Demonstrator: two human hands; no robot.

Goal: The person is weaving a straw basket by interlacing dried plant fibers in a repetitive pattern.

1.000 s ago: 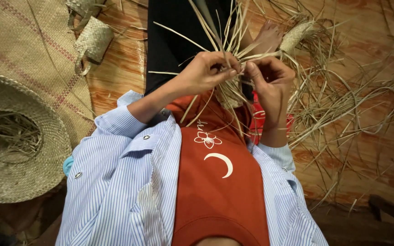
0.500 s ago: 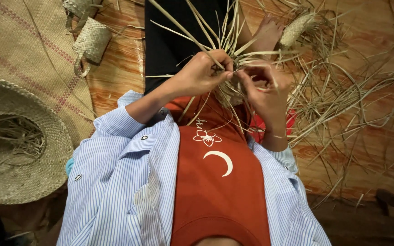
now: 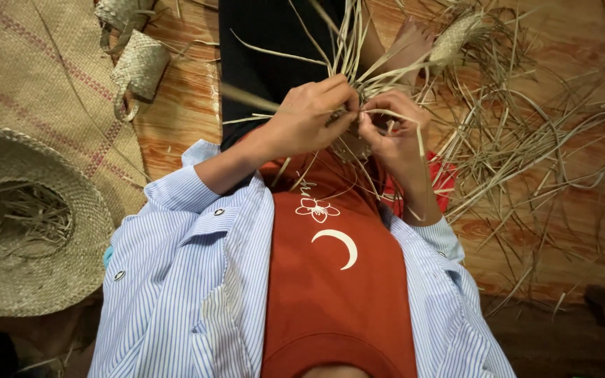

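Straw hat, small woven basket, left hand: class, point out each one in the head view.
Straw hat (image 3: 8,280): head view, on its woven brim.
Small woven basket (image 3: 140,66): head view, on its side wall.
Left hand (image 3: 313,115): head view, on the back of the hand.

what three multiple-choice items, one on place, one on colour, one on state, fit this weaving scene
1. Where does the round woven straw hat lie?
A. the picture's left
B. the picture's right
C. on the lap

2. What colour is the crescent on the rust-red top?
A. black
B. white
C. green

3. How are the left hand and right hand placed?
A. flat on the wooden floor
B. apart
C. together, pinching pale dried straw strips

A: hat beside the left sleeve.
B: crescent is white.
C: fingers meet on strips.
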